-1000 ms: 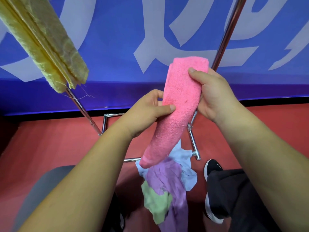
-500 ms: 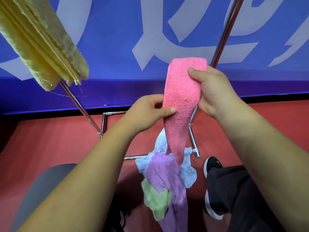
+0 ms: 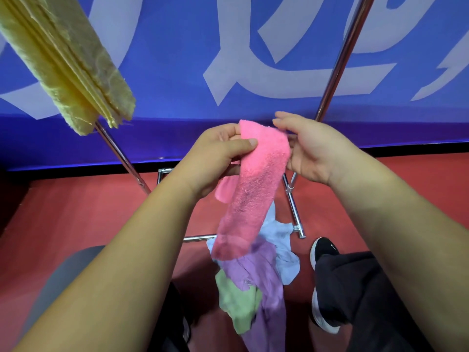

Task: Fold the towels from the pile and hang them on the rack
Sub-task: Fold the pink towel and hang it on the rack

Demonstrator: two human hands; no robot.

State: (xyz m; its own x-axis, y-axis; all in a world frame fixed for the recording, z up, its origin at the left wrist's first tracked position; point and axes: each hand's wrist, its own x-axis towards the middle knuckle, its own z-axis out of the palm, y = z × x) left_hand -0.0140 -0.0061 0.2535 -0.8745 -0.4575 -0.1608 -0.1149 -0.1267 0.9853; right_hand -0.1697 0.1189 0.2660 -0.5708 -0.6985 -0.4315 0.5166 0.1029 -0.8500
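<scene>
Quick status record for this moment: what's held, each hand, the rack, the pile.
held: pink towel, folded into a narrow strip, hanging down
left hand: pinches its upper left edge
right hand: at its upper right edge, grip unclear
rack: yellow towel hangs on it, upper left
pile: purple, green and pale blue towels on the floor, below the hands
</scene>
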